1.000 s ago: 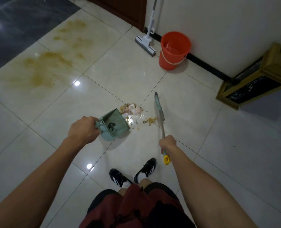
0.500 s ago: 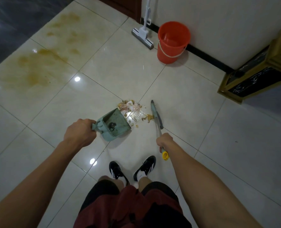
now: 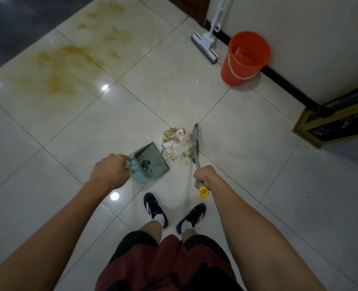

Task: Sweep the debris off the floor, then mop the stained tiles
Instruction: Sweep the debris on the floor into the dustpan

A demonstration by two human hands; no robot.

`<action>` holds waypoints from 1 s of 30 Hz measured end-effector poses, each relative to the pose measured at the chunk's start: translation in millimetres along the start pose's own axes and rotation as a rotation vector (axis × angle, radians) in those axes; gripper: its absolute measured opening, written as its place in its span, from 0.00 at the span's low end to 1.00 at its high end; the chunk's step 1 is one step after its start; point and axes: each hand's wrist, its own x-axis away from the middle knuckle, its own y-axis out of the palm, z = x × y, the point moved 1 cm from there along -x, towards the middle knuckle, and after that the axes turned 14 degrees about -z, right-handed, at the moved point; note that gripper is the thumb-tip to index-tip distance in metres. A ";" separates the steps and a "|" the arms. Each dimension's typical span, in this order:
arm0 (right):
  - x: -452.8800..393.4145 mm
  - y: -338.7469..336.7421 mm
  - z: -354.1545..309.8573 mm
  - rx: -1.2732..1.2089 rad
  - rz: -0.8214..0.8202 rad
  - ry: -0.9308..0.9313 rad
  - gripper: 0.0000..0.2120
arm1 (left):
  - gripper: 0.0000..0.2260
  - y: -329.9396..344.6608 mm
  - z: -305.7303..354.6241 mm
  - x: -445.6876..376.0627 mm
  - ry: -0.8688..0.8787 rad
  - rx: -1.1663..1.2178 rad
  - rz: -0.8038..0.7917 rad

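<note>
My left hand (image 3: 110, 171) grips the handle of a green dustpan (image 3: 150, 162) that lies on the tiles with its open mouth toward a small pile of debris (image 3: 177, 141). My right hand (image 3: 205, 177) grips the shaft of a small broom (image 3: 195, 141) just above its yellow end cap; the broom head stands at the pile's right side, touching it. Peels, paper scraps and clear plastic make up the pile, which lies between dustpan and broom. Yellow-brown stains (image 3: 67, 66) spread over the tiles at the upper left.
A white sponge mop (image 3: 207, 42) leans on the wall beside an orange bucket (image 3: 244, 59) at the upper right. A gold-framed dark cabinet (image 3: 337, 120) stands at the right. My feet in black shoes (image 3: 175, 213) are just behind the dustpan.
The broom head has swept left, from clear of the debris to against the pile's right side, pushing it toward the dustpan. The dustpan has stayed in place in my left hand.
</note>
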 end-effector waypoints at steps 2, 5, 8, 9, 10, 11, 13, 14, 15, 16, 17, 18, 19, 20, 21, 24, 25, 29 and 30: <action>0.5 12.2 -11.6 -0.012 0.000 0.005 0.17 | 0.16 -3.7 -11.5 -8.6 0.003 0.002 -0.017; 2.7 27.0 -22.9 0.031 0.026 0.014 0.15 | 0.19 -10.4 -25.6 -20.6 0.008 0.007 -0.034; 5.8 36.3 -27.7 0.108 0.069 0.012 0.14 | 0.21 -16.8 -34.6 -29.6 0.018 0.006 -0.043; 6.7 37.6 -28.6 0.140 0.085 0.011 0.14 | 0.21 -18.5 -37.1 -32.3 0.020 0.004 -0.046; 7.6 37.5 -28.7 0.170 0.105 0.011 0.14 | 0.21 -20.1 -39.2 -35.0 0.024 0.001 -0.048; 9.0 36.4 -28.1 0.195 0.125 0.013 0.12 | 0.21 -21.2 -41.0 -37.3 0.028 -0.001 -0.050; 11.0 31.1 -25.9 0.269 0.164 0.020 0.07 | 0.21 -22.3 -43.1 -41.6 0.033 -0.005 -0.053; 11.5 27.4 -24.7 0.321 0.184 0.027 0.05 | 0.22 -22.4 -43.8 -43.8 0.033 -0.004 -0.055; 10.9 23.3 -23.4 0.366 0.199 0.029 0.04 | 0.22 -22.2 -44.7 -46.1 0.031 0.000 -0.054; 9.3 19.1 -22.0 0.396 0.213 0.028 0.03 | 0.21 -21.6 -45.9 -48.6 0.027 0.005 -0.051; 7.0 15.3 -20.6 0.417 0.227 0.027 0.03 | 0.21 -20.9 -47.3 -51.3 0.019 0.011 -0.046; 4.0 12.0 -19.4 0.435 0.241 0.025 0.03 | 0.21 -19.9 -48.5 -54.3 0.009 0.016 -0.043; 0.5 9.2 -18.7 0.452 0.251 0.023 0.03 | 0.21 -19.3 -49.5 -57.3 0.000 0.016 -0.042; -3.8 6.8 -19.0 0.458 0.258 0.022 0.04 | 0.21 -18.7 -50.0 -60.1 -0.008 0.013 -0.041; -8.3 3.8 -19.6 0.458 0.259 0.022 0.04 | 0.21 -18.2 -50.2 -62.2 -0.015 0.014 -0.038; -19.8 -5.5 -25.3 0.513 0.257 0.034 0.08 | 0.19 -20.2 -48.2 -67.6 -0.032 0.041 -0.035; -22.4 -8.1 -27.6 0.559 0.252 0.036 0.09 | 0.19 -21.7 -47.2 -69.4 -0.036 0.047 -0.039; -27.8 -14.6 -34.4 0.668 0.215 0.014 0.14 | 0.16 -26.3 -43.9 -77.7 -0.036 -0.003 -0.045; -27.9 -15.6 -35.7 0.695 0.203 0.013 0.15 | 0.15 -26.9 -42.5 -79.3 -0.039 -0.022 -0.047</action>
